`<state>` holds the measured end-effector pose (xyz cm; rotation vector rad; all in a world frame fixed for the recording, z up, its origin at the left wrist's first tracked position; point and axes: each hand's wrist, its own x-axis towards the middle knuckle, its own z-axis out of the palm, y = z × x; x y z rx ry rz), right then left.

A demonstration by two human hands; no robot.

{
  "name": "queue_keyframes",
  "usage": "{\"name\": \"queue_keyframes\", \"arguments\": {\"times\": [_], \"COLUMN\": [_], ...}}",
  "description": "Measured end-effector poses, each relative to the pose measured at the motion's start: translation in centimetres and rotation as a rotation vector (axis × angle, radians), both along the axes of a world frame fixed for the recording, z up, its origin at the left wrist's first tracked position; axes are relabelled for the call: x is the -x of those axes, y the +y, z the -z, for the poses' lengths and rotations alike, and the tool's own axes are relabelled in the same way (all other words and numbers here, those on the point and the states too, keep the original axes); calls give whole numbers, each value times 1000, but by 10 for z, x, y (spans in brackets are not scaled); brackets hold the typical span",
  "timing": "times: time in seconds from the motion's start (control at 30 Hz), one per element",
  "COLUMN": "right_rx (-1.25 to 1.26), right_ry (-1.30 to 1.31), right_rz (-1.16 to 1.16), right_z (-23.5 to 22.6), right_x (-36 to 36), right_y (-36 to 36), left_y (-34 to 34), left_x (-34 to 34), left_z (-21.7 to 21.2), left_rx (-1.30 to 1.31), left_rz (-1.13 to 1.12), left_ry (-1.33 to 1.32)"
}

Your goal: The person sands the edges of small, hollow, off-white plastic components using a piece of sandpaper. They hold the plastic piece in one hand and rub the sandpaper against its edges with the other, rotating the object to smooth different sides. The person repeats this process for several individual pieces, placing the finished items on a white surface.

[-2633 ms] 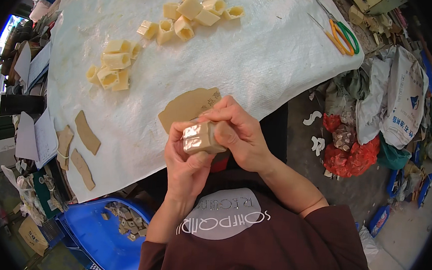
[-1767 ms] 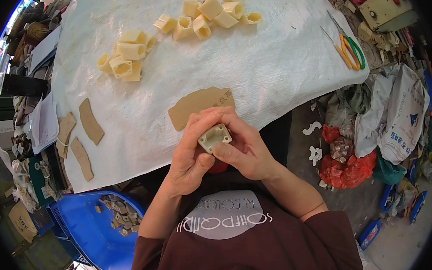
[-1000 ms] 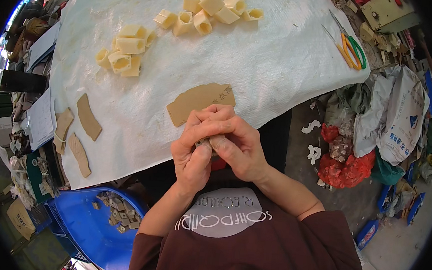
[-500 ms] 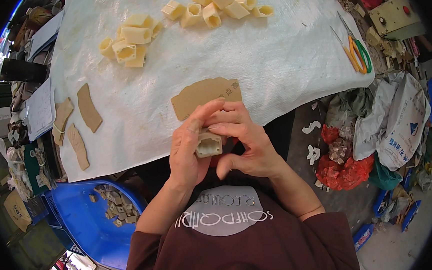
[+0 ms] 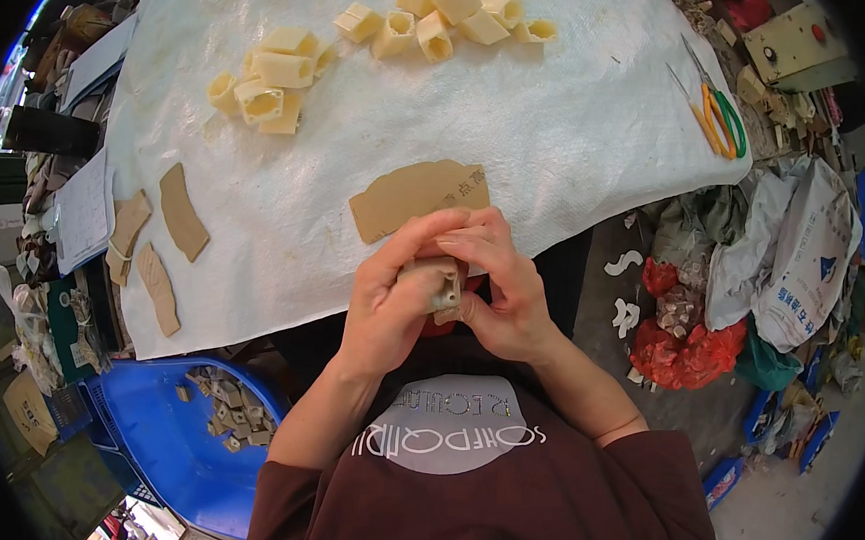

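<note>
In the head view, a hollow block (image 5: 450, 283), pale and smooth inside with a squarish rim, sits between the two hands over the near edge of the worktop; the left hand (image 5: 382, 302) wraps round it, clasping it with the thumb along its side; the right hand (image 5: 511, 298) curls its fingers over the far side and brings its thumb to the block's lower right, though how firmly it grips I cannot tell, as the fingers overlap.

A white, woven, crinkled sheet (image 5: 583, 130) covers the worktop; just beyond the hands lies a flat brown piece of cardboard (image 5: 412, 203) with a wavy far edge; three curved cardboard strips (image 5: 184, 214) lie by the near left corner; glossy cream hollow blocks (image 5: 286, 71) form a pile toward the left edge, with a second pile (image 5: 458, 3) near the far edge; scissors (image 5: 719, 119) with orange and green handles rest at the right corner.

Below the near left corner, a smooth blue plastic tub (image 5: 165, 442) holds small grey-brown blocks (image 5: 242, 412); beyond the right edge, red net-like bags (image 5: 692, 353) bulge beside a creased white sack (image 5: 810, 256).
</note>
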<state>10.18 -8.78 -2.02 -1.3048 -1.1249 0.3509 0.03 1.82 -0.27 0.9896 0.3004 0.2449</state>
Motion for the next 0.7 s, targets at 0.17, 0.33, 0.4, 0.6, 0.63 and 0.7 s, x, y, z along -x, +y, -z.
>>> {"name": "queue_keyframes", "arguments": {"times": [0.17,0.33,0.4,0.6,0.63,0.7], "right_rx": [-53,-111,-132,-116,-128,38], "right_ry": [-56,-159,-179,4,112,-104], "right_rz": [66,116,115,-68,-107,30], "right_z": [3,2,3,2,-1,-25], "right_x": [7,12,12,6,5,-1], "right_y": [5,9,9,8,10,9], "left_y": [-12,-18,-19,-10,-5,3], "left_x": [-6,-9,-9,-8,-5,-1], "left_z": [-7,-10,-11,-6,-1,6], "left_rx": [262,100,64,145,223,270], "left_rz": [-178,-245,-243,-178,-126,-70], "left_ry": [-127,-16,3,4,-84,-163]}}
